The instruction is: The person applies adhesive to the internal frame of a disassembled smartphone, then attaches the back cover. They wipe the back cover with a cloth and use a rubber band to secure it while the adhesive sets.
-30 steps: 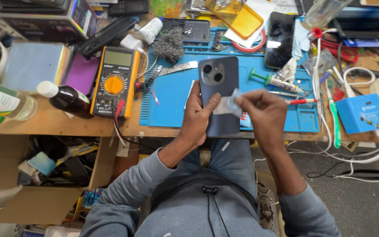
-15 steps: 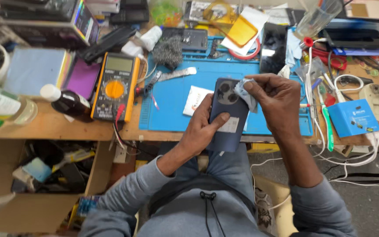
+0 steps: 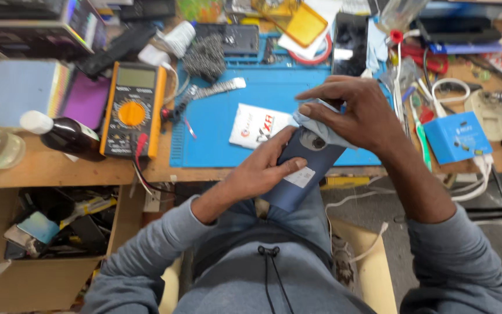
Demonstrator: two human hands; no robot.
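At frame centre I see the left hand point(image 3: 262, 171) clasping a blue phone point(image 3: 297, 180); the right hand point(image 3: 361, 113) pinches a pale cloth point(image 3: 321, 129) against its camera end

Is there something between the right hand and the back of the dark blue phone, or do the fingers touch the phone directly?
Yes. A pale wipe lies between the right hand and the phone, over its camera end. The left hand grips the phone directly.

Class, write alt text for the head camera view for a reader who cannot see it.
A left hand holds a dark blue phone back-up while the right hand presses a pale cloth over its camera, above a blue mat beside a yellow multimeter.
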